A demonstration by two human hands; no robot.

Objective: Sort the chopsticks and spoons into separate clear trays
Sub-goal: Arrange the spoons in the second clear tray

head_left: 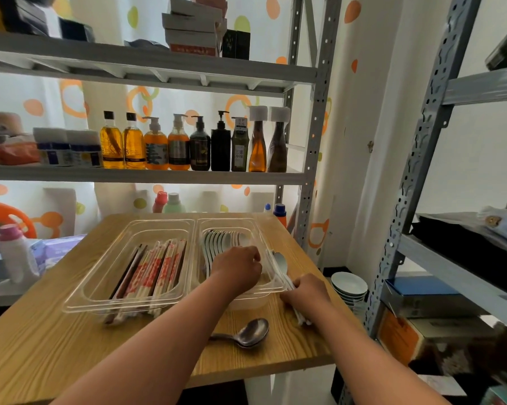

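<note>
Metal spoons (247,334) lie on the table (41,346), at 6 o'clock of the spoon tray (231,221). Right hand (304,290), knuckles up at the tray's 4 o'clock, grips a spoon bundle (281,262). Left hand (237,267) is curled inside the tray over white spoons (220,241); cannot tell whether it holds anything. Chopsticks (149,270) lie in the 9 o'clock tray (147,229).

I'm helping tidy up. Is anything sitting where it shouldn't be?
Yes. Metal spoons lie stacked on the wooden table, just in front of the spoon tray, not in it with the white spoons. The right hand grips a spoon bundle.
</note>
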